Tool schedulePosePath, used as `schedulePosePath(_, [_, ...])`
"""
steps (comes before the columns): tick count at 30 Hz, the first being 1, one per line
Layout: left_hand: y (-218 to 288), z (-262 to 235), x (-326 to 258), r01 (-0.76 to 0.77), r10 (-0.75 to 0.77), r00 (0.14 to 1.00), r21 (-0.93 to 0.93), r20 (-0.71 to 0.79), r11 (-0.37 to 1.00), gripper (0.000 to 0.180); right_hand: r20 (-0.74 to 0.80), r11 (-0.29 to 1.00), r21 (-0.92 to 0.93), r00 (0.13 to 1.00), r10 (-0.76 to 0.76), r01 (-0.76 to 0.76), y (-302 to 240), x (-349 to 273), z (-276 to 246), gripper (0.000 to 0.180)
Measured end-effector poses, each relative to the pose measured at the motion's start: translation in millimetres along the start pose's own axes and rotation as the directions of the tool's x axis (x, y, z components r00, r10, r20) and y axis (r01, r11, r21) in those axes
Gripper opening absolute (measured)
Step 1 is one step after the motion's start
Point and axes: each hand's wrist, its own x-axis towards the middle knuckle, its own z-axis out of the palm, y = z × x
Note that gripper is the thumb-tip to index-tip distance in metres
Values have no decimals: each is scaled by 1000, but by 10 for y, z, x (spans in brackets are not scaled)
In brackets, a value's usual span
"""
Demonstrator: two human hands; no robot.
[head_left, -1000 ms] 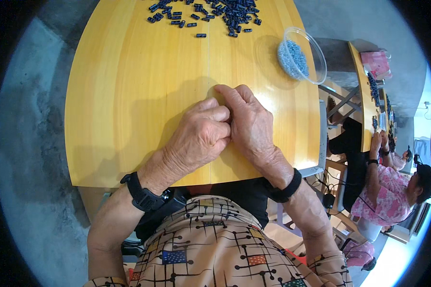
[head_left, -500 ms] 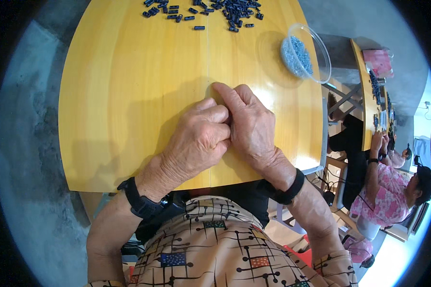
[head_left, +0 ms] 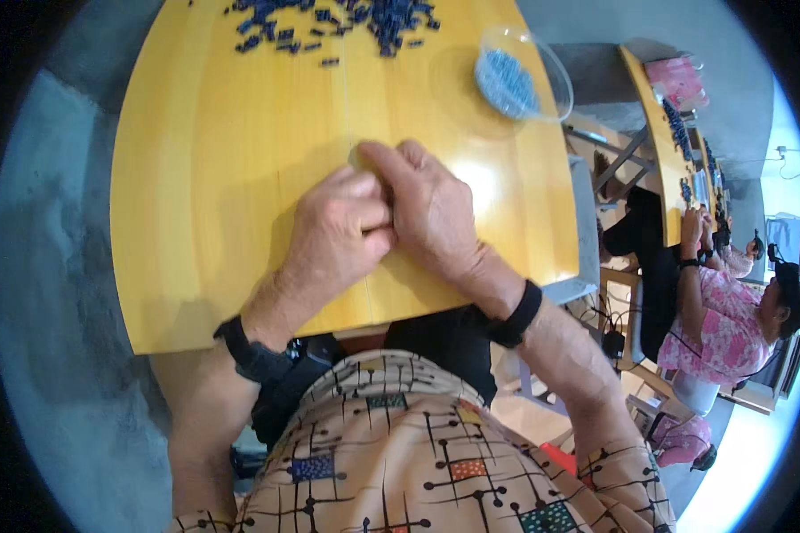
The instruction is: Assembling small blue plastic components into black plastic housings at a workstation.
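Note:
Above the near half of the yellow wooden table (head_left: 213, 178), my two hands meet with curled fingers. My left hand (head_left: 338, 222) is closed, its thumb and fingers pinched toward the right hand. My right hand (head_left: 431, 204) is closed too, its index finger bent over the front. Whatever lies between them is hidden by the fingers. Small dark blue cylindrical pieces (head_left: 391, 22) are scattered in a heap at the table's far edge. To the far right stands a clear round plastic tub (head_left: 556, 75) with many small shiny bluish bits (head_left: 505, 82) in it.
A grey wall (head_left: 62, 266) runs along the left. At the right, a person in a pink flowered shirt (head_left: 724, 320) works at another table (head_left: 653, 133) bearing similar dark pieces. Cables and a chair (head_left: 618, 311) stand between the tables.
The view has shifted, so the table, tub and heap sit further left and higher. My hands remain together, and the left fingers look slightly blurred by motion.

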Motion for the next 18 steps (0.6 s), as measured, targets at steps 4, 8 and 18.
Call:
schedulePosePath(4, [-16,8,29,-98,98,995,9,-24,995,8,-41,995,-74,997,-66,62,-7,21,-26,21])
schedulePosePath(8, [-57,23,28,-85,85,996,-2,-20,996,7,-73,994,-66,993,-91,86,55,33,42,24])
schedulePosePath(18, [-33,46,-41,-79,79,997,-2,-21,997,8,-99,991,-123,993,-71,59,67,-29,81,15])
